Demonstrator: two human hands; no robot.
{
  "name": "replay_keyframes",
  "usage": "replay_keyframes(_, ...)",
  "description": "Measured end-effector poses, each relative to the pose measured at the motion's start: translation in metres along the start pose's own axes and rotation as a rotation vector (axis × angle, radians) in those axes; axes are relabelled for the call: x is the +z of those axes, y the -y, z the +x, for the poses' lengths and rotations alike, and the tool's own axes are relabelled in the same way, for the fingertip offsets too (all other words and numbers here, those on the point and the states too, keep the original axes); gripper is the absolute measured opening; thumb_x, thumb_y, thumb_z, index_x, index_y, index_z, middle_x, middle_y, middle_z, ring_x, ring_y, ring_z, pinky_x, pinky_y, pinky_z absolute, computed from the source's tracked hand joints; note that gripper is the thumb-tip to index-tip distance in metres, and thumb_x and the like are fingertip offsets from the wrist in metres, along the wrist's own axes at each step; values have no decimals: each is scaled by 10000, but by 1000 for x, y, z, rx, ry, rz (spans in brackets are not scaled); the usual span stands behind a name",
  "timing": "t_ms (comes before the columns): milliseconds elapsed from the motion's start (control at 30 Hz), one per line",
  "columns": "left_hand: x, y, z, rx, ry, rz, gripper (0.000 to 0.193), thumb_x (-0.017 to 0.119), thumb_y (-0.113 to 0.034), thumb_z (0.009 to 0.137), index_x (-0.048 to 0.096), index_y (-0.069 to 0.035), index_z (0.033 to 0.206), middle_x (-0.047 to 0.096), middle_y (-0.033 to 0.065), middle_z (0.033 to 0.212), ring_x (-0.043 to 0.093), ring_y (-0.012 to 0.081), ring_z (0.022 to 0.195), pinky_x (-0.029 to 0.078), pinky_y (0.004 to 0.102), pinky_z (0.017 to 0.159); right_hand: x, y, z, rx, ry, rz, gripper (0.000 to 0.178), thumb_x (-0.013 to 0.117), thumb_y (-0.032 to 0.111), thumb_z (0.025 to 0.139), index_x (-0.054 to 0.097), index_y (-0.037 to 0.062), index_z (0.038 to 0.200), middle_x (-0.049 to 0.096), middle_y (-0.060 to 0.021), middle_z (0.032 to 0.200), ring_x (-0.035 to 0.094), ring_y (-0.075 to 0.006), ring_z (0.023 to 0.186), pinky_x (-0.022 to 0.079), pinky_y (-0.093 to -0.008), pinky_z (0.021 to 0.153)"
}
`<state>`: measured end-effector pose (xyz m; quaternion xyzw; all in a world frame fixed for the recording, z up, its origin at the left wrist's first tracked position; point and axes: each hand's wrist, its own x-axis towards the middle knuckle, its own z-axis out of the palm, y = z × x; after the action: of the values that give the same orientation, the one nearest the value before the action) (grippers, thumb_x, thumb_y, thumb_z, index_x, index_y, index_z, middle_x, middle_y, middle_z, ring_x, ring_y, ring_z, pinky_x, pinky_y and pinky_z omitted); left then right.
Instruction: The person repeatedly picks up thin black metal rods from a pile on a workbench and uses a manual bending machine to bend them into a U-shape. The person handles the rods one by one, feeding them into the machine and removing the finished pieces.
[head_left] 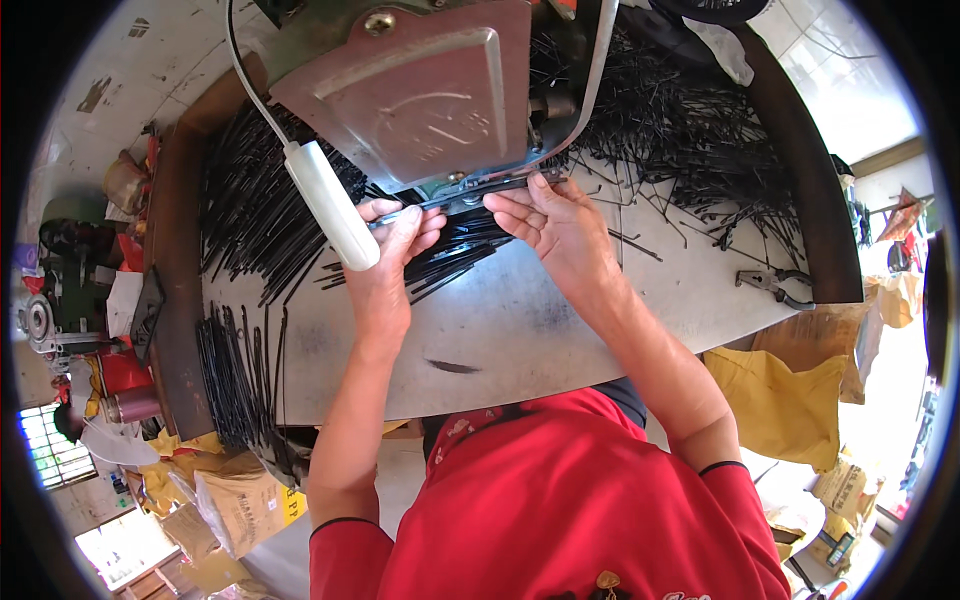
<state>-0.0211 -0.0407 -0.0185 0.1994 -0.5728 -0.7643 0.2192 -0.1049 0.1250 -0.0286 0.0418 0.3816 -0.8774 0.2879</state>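
A thin dark metal strip (492,187) spans both my hands, just below the lower edge of a machine with a brownish-red cover (420,110). My left hand (395,240) pinches its left end, partly behind a white tube-shaped lamp (335,205). At the other end, the thumb and fingers of my right hand (555,225) close on it. The strip's middle lies at the lit metal parts under the machine; whether it rests on them I cannot tell. Several thin black rods (450,262) lie below and behind my left hand.
Large heaps of black rods lie at the left (265,210) and back right (690,130) of the metal tabletop (500,345). Another bundle (230,370) sits at the front left. Pliers (775,285) rest near the right edge. Raised dark boards (815,190) border the sides.
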Motion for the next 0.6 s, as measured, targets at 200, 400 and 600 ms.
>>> replay_keyframes(200,8,2,-2,27,-26,-17,191,591,6,878,447,2,1004,648,210,901,689,256,812,574,296,730,0,-11,-4,-74,-26,106,192,479,190,985,487,12,1057,616,-182,1066,640,-269,1009,532,-347,877)
replay_keyframes(400,15,4,-2,30,-52,-55,194,593,6,874,444,13,999,641,204,898,688,263,808,579,306,725,0,-14,-1,-112,-20,144,181,511,193,971,496,25,1035,637,-179,1015,649,-274,990,537,-345,863)
replay_keyframes(600,6,7,2,-76,-40,-52,116,583,-36,894,496,-13,967,654,214,945,684,258,851,577,281,736,-3,-17,0,-143,-4,103,163,510,187,971,498,37,1035,643,-189,1008,657,-276,974,540,-341,852)
